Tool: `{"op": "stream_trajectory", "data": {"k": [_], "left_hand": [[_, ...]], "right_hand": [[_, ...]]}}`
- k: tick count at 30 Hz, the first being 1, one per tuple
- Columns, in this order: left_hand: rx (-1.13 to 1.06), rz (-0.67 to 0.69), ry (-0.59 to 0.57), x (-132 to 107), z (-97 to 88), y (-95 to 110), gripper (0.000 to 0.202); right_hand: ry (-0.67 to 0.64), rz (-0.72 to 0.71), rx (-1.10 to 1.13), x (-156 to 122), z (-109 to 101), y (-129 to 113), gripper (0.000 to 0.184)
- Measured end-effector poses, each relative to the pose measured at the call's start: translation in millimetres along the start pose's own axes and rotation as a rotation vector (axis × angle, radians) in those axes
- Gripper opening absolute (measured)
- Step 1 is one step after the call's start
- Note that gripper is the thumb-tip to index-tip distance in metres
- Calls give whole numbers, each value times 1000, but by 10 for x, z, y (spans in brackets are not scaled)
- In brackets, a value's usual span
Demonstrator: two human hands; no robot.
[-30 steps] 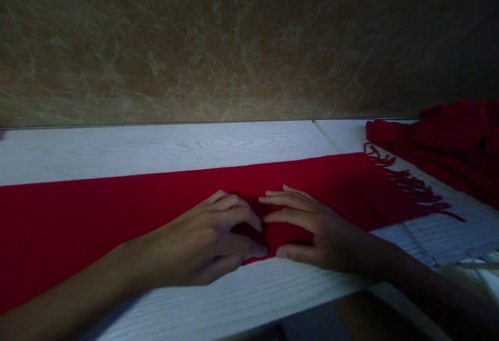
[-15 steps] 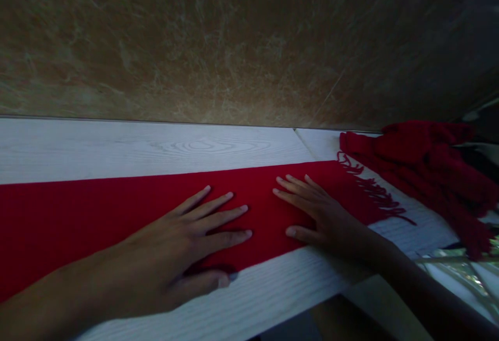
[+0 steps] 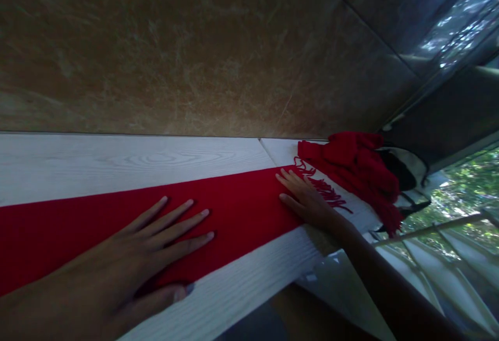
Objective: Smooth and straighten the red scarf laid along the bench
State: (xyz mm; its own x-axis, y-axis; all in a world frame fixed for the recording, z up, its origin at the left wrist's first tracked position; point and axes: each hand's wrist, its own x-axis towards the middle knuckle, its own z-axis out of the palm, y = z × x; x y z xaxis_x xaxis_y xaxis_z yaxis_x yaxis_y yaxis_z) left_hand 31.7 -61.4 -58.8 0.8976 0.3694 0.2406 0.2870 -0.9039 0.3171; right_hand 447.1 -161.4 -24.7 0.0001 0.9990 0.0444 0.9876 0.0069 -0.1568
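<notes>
A long red scarf (image 3: 241, 206) lies flat along a pale wood-grain surface (image 3: 218, 299), its fringe (image 3: 327, 193) spread at the right end. My left hand (image 3: 148, 258) rests on the scarf with fingers spread, the thumb at its near edge. Close to the fringed end, my right hand (image 3: 306, 198) lies palm down on the cloth with fingers stretched out. Neither hand grips anything. The scarf's left end runs out of view.
A crumpled heap of red knitted cloth (image 3: 358, 164) lies beyond the fringe, with a black and white item (image 3: 401, 169) behind it. A brown marbled wall (image 3: 175, 60) rises along the back. Railings (image 3: 432, 258) and greenery show at the right.
My right hand has slid right along the scarf toward the fringe, widening the gap between my hands. The left hand stays flat on it. The view has turned to the right.
</notes>
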Motion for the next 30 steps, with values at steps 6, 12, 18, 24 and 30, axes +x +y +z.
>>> {"op": "stream_trajectory", "data": {"k": [6, 12, 18, 24, 30], "left_hand": [[41, 64, -109, 62, -61, -114, 69], [53, -2, -114, 414, -331, 223, 62], [-36, -17, -196, 890, -339, 618, 57], [-70, -73, -145, 1234, -96, 870, 54], [-128, -18, -72, 1277, 45, 904, 52]], "right_hand": [[3, 21, -15, 47, 42, -21, 63], [0, 36, 32, 43, -49, -79, 62], [262, -43, 214, 19, -298, -251, 52], [290, -106, 220, -161, -361, -326, 29], [302, 42, 187, -515, -502, 122, 22]]}}
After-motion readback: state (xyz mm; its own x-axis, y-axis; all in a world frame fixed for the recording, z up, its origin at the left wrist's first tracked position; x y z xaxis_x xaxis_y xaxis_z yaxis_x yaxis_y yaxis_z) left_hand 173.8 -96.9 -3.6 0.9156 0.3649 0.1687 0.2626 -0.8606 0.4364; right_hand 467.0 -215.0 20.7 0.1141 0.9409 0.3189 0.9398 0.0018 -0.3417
